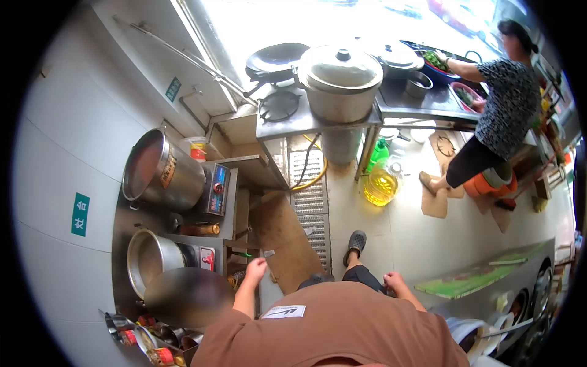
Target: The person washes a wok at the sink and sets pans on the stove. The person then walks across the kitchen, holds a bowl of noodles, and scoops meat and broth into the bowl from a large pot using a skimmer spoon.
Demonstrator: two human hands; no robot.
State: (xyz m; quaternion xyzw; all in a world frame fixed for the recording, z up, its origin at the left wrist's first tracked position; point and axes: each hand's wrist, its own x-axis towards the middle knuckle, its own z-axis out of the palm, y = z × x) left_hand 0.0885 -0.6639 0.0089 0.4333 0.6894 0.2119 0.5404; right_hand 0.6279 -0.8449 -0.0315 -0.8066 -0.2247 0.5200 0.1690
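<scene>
My left hand (255,269) hangs in front of my body with its fingers curled, and I see nothing in it. It is close to the edge of the stove counter (229,202) on the left. On that counter stand a tall steel pot (188,177) holding reddish-brown contents and a wide, shallower metal pot (168,255). My right hand (394,281) is at my other side, its fingers also closed, no object showing in it. The nearest thing to it is a low unit with a green patterned top (471,278). Both hands are apart from all these things.
A co-worker (507,92) stands at the far counter, one hand in a basin of greens (433,60). A lidded pot (340,79) and a wok (276,60) are at the back. An oil jug (381,185), a drain grate (309,229) and cardboard (281,238) lie on the floor.
</scene>
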